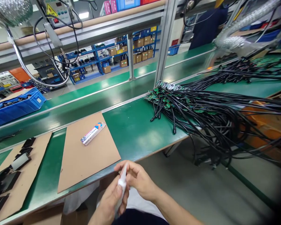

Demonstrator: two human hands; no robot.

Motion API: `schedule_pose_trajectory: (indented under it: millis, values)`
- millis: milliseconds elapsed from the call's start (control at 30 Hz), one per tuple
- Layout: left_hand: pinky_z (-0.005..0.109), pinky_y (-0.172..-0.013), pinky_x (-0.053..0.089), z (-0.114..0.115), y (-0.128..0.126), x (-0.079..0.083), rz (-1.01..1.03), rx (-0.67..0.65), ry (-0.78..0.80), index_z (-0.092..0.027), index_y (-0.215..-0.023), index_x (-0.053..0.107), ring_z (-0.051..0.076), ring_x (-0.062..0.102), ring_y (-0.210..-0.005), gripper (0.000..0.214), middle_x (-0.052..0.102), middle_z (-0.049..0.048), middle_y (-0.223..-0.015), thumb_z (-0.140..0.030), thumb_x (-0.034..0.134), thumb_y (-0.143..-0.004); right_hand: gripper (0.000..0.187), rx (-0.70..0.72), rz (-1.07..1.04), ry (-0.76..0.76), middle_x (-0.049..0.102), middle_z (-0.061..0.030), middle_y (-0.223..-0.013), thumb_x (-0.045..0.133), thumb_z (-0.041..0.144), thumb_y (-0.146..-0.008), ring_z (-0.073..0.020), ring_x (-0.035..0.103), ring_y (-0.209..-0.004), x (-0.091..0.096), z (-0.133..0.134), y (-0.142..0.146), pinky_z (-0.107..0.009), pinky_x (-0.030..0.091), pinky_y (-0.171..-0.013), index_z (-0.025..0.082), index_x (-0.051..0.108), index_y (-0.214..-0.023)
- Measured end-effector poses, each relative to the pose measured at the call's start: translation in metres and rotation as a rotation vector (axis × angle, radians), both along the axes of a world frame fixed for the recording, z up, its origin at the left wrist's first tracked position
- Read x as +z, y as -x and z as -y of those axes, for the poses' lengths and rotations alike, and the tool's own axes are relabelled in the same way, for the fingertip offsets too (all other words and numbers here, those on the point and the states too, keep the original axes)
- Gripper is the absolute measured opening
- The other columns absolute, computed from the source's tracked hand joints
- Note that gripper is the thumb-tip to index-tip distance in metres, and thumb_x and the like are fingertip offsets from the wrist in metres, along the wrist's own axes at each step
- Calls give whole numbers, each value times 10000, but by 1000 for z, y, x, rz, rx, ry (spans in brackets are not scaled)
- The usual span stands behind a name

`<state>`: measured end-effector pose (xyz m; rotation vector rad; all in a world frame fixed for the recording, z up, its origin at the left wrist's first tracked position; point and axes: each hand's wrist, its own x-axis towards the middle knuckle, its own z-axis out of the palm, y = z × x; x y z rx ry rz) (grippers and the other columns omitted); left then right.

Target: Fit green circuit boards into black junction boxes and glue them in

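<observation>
A glue tube (122, 182) with a long, pointed white nozzle is in my left hand (111, 198), its thumb and fingers closed around the body. The nozzle points up and away from me, just off the table's front edge. Curled fingers of my right hand (140, 181) close about the nozzle from the right; their exact contact is partly hidden. On a brown cardboard sheet (84, 162) beyond my hands lies a slim white printed box (93, 133) with blue and orange marks.
Black cables (208, 109) with small green circuit boards are heaped on the green table (131, 131) at right, hanging over its edge. At left, another cardboard sheet (35, 168) holds black pieces. A blue bin (21, 106) stands behind; a metal post (166, 43) rises mid-table.
</observation>
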<state>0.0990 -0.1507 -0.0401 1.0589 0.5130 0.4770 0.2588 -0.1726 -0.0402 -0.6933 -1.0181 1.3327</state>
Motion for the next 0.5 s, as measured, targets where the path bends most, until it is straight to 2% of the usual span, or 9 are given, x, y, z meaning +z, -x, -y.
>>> schedule_pose_trajectory:
  millis: [100, 167, 200, 267, 333, 367, 433, 500]
  values:
    - [156, -384, 306, 4, -2, -6, 158, -94, 187, -155, -923, 555, 27, 333, -374, 382, 466, -27, -635, -532, 495, -904, 371, 67, 58, -57, 600, -111, -1147, 610, 503, -849, -205, 575, -965, 4, 3, -8, -352, 452, -833, 190, 678, -1036]
    - [159, -365, 288, 6, -3, -9, 147, -110, 205, -154, -905, 555, 30, 309, -359, 396, 456, -30, -618, -544, 486, -899, 325, 37, 64, -100, 635, -106, -1038, 640, 475, -835, -226, 573, -996, 6, 5, -7, -375, 440, -868, 179, 694, -958]
    - [164, -364, 282, 7, -4, -9, 95, -72, 148, -156, -907, 558, 38, 313, -368, 405, 463, -26, -622, -555, 488, -893, 299, -10, 55, -116, 640, -96, -964, 657, 463, -825, -229, 567, -1004, 6, 6, -4, -377, 430, -883, 176, 687, -903]
    - [183, -408, 327, 8, -5, -7, -80, 85, -77, -169, -948, 571, 77, 397, -451, 393, 519, 7, -685, -553, 519, -879, 264, -142, 2, -115, 615, -63, -850, 686, 444, -806, -215, 554, -988, 3, 6, 2, -354, 423, -878, 185, 634, -803]
    - [198, -506, 386, 8, -6, -5, -250, 227, -300, -185, -1030, 577, 123, 478, -593, 362, 560, 33, -763, -509, 567, -870, 286, -220, -49, -79, 589, -44, -844, 708, 443, -786, -187, 550, -915, -2, 7, 5, -315, 435, -814, 192, 574, -753]
    - [202, -540, 393, 7, -6, -3, -286, 235, -354, -187, -1059, 574, 131, 484, -625, 364, 557, 29, -757, -499, 572, -872, 299, -219, -49, -61, 589, -48, -888, 703, 460, -786, -174, 547, -877, -4, 7, 5, -302, 438, -781, 192, 573, -774]
    - [196, -500, 363, 5, -9, -1, -230, 130, -299, -172, -1049, 565, 104, 449, -552, 411, 509, 0, -688, -546, 535, -880, 348, -147, -14, -31, 585, -76, -1025, 657, 518, -806, -153, 542, -806, -7, 7, 0, -295, 443, -728, 190, 611, -910]
    - [180, -417, 298, 2, -13, 0, -108, 0, -135, -154, -1039, 546, 56, 368, -436, 495, 460, -29, -641, -617, 488, -875, 407, -60, 50, -20, 569, -110, -1128, 604, 545, -834, -153, 547, -795, -7, 6, -7, -305, 447, -714, 181, 633, -1016]
